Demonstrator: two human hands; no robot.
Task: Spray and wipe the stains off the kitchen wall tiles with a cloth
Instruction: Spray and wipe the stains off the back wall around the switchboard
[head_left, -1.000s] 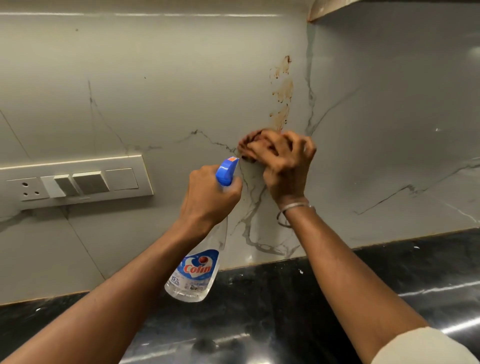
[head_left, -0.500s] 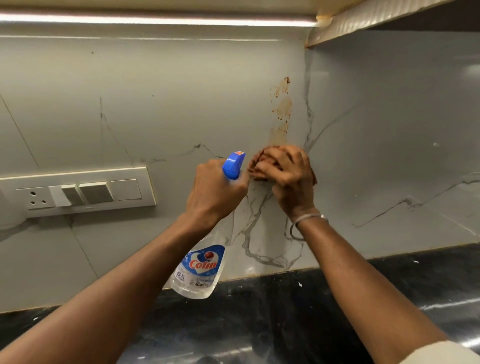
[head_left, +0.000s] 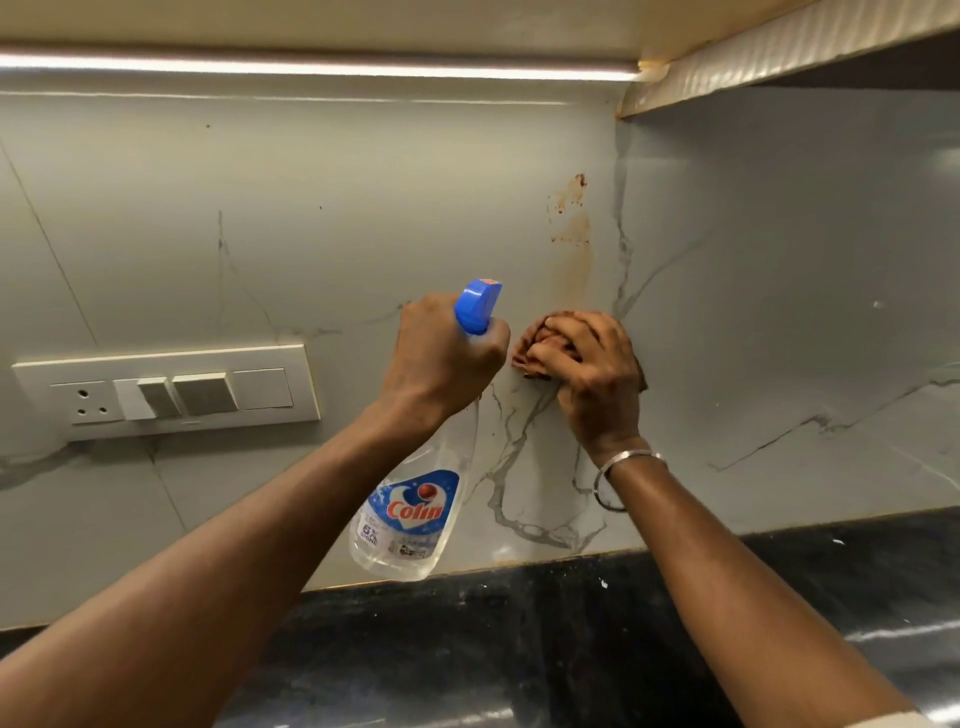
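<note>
- Left hand (head_left: 441, 358) grasps the neck of the spray bottle (head_left: 410, 514), its fingers curled tight just under the blue trigger head (head_left: 475, 306). Whether a finger rests on the trigger cannot be told from this side.
- The clear bottle hangs down from that fist and tilts toward the near side, with its blue "Colin" label facing the camera. The nozzle points up and right, at the wall.
- Right hand (head_left: 592, 364) clutches a bunched reddish-brown cloth (head_left: 527, 356) and presses it against the wall tiles (head_left: 363, 208). Its fingers are curled over the wad, just right of the bottle's head.
- The cloth sits at the lower end of the brown stain (head_left: 571, 223). The stain rises from it as a faint streak and ends higher up in darker blotches, close to the corner where the two walls meet.
- The tiles are pale grey with dark marble veins, and a cluster of veins runs from under the cloth down to the counter.
- A silver bangle (head_left: 623, 467) circles the right wrist.
- A white switch plate (head_left: 171, 389) with a socket and rocker switches is fixed to the wall at the left, well apart from both hands.
- A black stone countertop (head_left: 519, 634) runs along the foot of the wall on the near side, with a few pale specks on it.
- A lit light strip (head_left: 311, 65) glows under the cabinet along the top.
</note>
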